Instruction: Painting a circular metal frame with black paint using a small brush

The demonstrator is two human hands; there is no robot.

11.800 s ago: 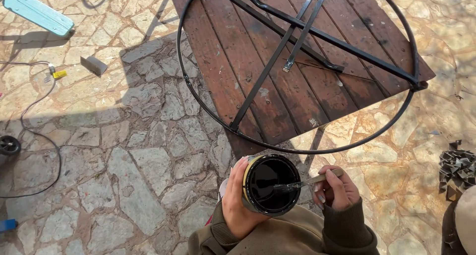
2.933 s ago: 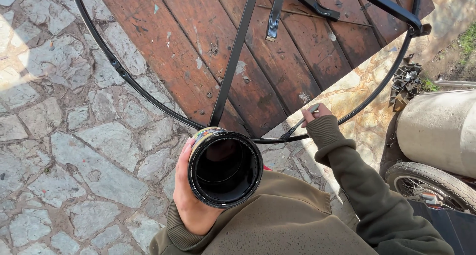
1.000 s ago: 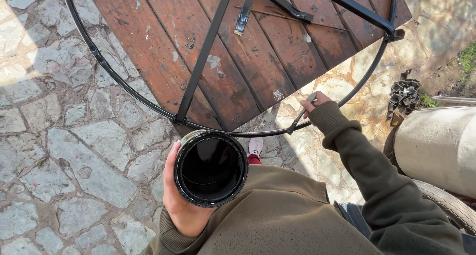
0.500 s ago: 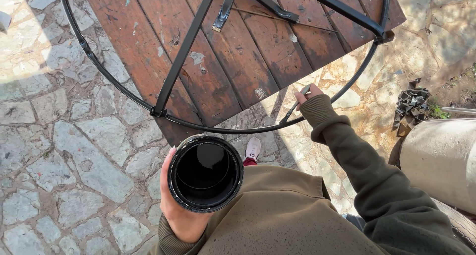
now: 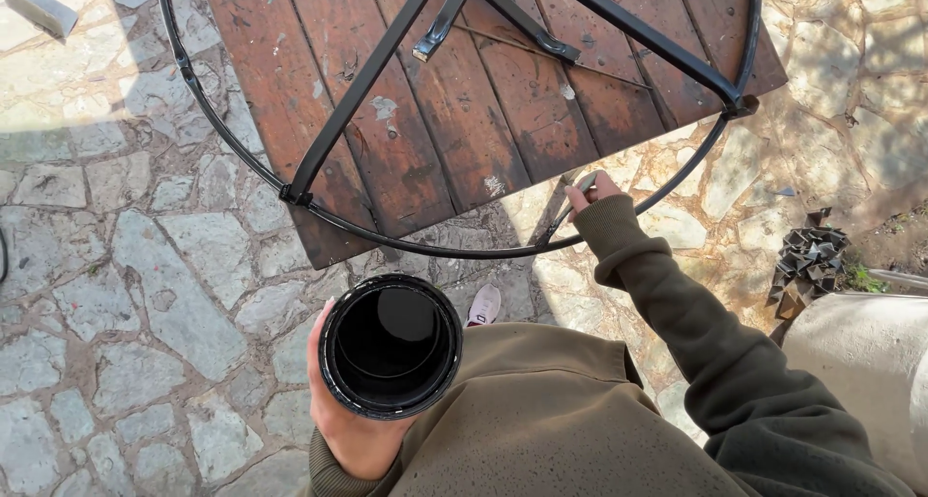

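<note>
the left hand [image 5: 353, 429] was wrapped around a black paint can [image 5: 391, 345] held at the chest, while the right hand [image 5: 592, 190] pinched a brush (mostly hidden) against the black metal ring [image 5: 425, 249] on the wooden bench [image 5: 454, 120].

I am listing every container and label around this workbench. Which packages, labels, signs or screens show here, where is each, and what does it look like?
Paint can: the only package, held in the left hand at the person's chest; round, open, black inside and on the rim. Its outer wall is hidden, so no label shows.
Signs, screens: none in view.
Right hand: holds a thin tool, probably a brush, at the black metal ring over the brown wooden table.
</note>
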